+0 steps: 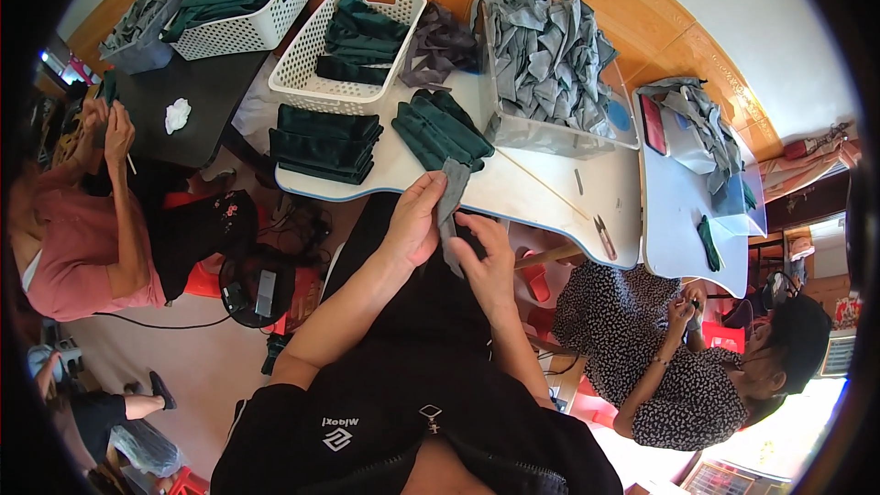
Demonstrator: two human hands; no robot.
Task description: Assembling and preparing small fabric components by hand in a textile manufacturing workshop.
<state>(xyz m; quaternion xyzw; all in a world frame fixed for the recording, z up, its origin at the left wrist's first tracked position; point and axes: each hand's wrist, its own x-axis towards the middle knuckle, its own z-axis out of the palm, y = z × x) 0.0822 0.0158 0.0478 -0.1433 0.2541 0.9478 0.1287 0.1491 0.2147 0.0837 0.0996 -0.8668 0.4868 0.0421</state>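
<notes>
A narrow grey fabric strip (pixel 451 197) hangs upright over my lap, just off the table's front edge. My left hand (pixel 417 217) is closed on its upper part, the thumb and fingers pinching it from the left. Beside the strip's lower part is my right hand (pixel 489 261), its thumb and forefinger apart and close against the cloth's edge; its other fingers are partly hidden. Behind the strip, a fanned pile of dark green fabric pieces (pixel 442 131) lies on the table. A neat stack of dark green pieces (pixel 325 144) sits to its left.
On the white table (pixel 541 206) stand a white basket (pixel 284 82) of green pieces and a clear bin (pixel 559 136) heaped with grey strips. A thin stick (pixel 541 183) and small snips (pixel 605 236) lie at right. People sit at left (pixel 92 257) and right (pixel 683 385).
</notes>
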